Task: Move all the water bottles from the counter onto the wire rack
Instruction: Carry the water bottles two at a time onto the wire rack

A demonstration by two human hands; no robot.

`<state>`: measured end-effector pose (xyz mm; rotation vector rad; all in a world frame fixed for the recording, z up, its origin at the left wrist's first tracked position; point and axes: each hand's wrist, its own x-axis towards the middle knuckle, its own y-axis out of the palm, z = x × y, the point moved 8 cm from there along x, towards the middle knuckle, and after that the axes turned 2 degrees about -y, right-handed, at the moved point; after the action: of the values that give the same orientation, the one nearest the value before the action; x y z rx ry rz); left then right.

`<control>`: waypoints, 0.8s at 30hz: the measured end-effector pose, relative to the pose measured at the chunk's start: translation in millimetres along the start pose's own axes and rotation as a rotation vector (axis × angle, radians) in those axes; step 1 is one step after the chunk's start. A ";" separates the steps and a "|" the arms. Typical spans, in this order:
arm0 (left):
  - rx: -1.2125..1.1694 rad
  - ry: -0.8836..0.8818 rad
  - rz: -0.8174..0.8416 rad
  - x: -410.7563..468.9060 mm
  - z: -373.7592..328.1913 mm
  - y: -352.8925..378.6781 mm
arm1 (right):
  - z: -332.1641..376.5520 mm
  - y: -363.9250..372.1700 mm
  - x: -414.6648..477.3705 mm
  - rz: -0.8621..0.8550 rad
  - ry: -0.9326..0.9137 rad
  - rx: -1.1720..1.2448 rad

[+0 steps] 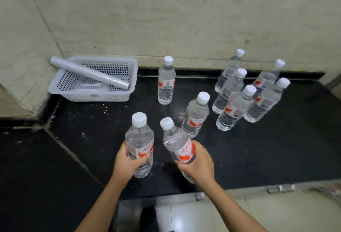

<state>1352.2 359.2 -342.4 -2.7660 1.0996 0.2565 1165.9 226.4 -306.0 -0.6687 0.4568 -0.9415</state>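
Landmark: white basket (pixel 96 97), at the far left corner of the worktop (pixel 73 148); a wrapped roll (pixel 88 73) lies slanted across it.
Left grip (pixel 129 159): fingers wrapped round the label band of the upright bottle (pixel 139 139), nearer the viewer than the basket and a little right of it.
Right grip (pixel 197 165): clasped round the tilted bottle (pixel 177 143), further right of the basket, its cap leaning towards the upright one.
Lift status: cannot tell whether either held bottle is clear of the worktop.
Remaining stock: lone bottle (pixel 166 82) just right of the basket; middle bottle (pixel 195 115) right of the basket and nearer the viewer, close behind the tilted one; cluster of five (pixel 234 102) well right of the basket, packed close together.
Wire rack: not in view.
Progress, judged: seven bottles untouched; the job looks barely begun.
Hazard 1: the tilted bottle, swung on lifting, may clip the middle bottle and tip it.
Hazard 2: the two held bottles sit near each other; a knock could loosen either hold.
Hazard 3: thin clear walls probably flex under a squeeze, so a full bottle may slide down through the fingers.
Hazard 4: one nudge to the cluster could fell several at once.
Hazard 5: the carry means turning towards an unseen rack.
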 end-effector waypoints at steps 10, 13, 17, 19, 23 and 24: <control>0.030 0.078 0.407 -93.1 -36.1 194.9 | -136.2 -183.5 -112.0 -0.445 0.174 0.203; 0.034 0.116 0.516 -124.5 -35.7 256.2 | -176.2 -237.6 -150.9 -0.548 0.232 0.188; 0.022 0.115 0.618 -158.9 -29.4 323.3 | -223.6 -289.4 -200.3 -0.687 0.320 0.201; 0.046 0.128 0.684 -172.4 -32.3 354.2 | -245.2 -309.2 -219.0 -0.742 0.368 0.208; 0.074 0.170 0.782 -193.2 -47.9 412.2 | -283.2 -344.4 -236.6 -0.796 0.421 0.201; 0.078 0.173 0.797 -196.4 -51.0 426.1 | -292.9 -352.8 -238.6 -0.813 0.430 0.202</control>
<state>922.4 173.0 -284.4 -2.1695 2.1549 0.0509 653.2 189.4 -251.0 -0.4581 0.4609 -1.8967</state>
